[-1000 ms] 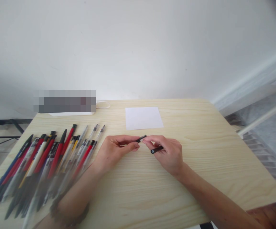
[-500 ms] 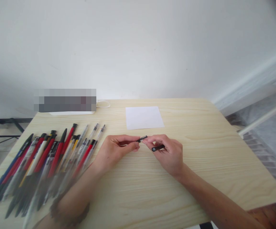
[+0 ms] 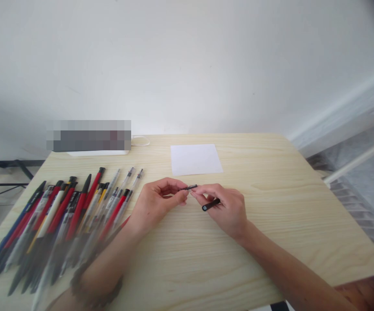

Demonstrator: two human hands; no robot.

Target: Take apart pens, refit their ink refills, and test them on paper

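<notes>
My left hand (image 3: 161, 203) is closed in a pinch on a slim black pen piece (image 3: 192, 187), whose end points right, toward my other hand. The rest of that piece is hidden by the fingers. My right hand (image 3: 227, 209) is closed too, with a black pen cap (image 3: 210, 205) held in its curled fingers; a small pale ring marks the cap's near end. The thumb and forefinger of my right hand are at the tip of the slim piece; whether they touch it I cannot tell. Both hands are just above the table, in front of a white paper sheet (image 3: 196, 159).
Many pens (image 3: 77, 216), red, black, white, blue and clear, lie side by side on the left of the wooden table (image 3: 271, 181); my left forearm is over some of them. At the back left sits a pixelated box-like object (image 3: 89, 140) with a white cord (image 3: 143, 141).
The right hand and its black cap have shifted slightly left and the cap tilts more downward. The slim black piece has turned a little flatter between the hands.
</notes>
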